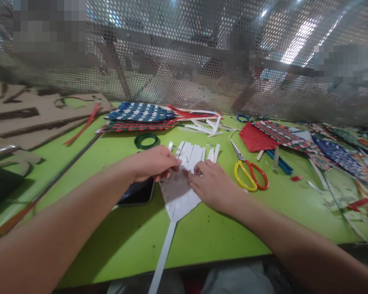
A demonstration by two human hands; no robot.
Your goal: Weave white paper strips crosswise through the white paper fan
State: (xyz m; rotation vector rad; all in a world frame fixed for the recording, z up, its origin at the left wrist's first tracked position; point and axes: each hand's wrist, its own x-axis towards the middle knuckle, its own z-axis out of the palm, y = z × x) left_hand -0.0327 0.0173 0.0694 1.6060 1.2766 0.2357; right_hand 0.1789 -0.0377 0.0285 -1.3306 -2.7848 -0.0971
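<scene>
Near the worktop's [110, 245] front edge our left hand [155, 163] pinched the white weave [179, 196], right hand [213, 183] pressing, grip unclear; 1 loose strip might slip.

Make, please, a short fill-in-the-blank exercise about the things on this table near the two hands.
The left hand and the right hand both touch a woven piece made of ____ strips.
The scissors have one yellow handle and one ____ handle.
A dark phone lies on the ____ table, close by the left hand.
Missing words: white; red; green.
</scene>
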